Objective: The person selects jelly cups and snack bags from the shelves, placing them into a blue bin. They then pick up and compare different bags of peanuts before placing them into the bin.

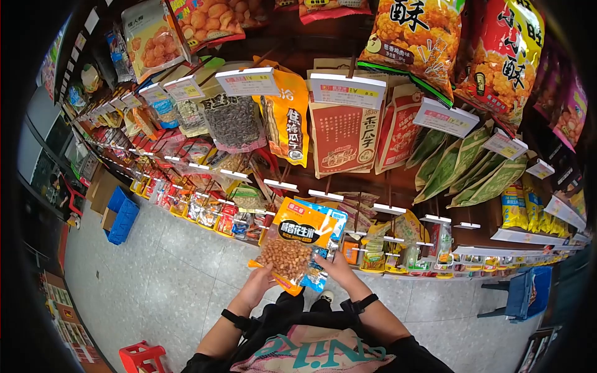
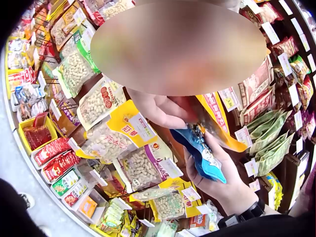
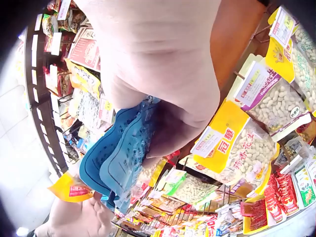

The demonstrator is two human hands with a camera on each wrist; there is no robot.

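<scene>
In the head view an orange-and-yellow bag of peanuts is gripped at its lower left corner by the left hand. Behind it and to its right are blue packages, pinched at their right side by the right hand. The left wrist view shows the left hand near the orange bag, and the right hand around a blue package. From the right wrist, the right hand holds two blue packages; the left hand touches the orange bag's corner.
Shelves of hanging snack bags with price tags stand in front. Lower trays hold small packets. Blue crates stand on the floor at the left and right, with a red stool at lower left.
</scene>
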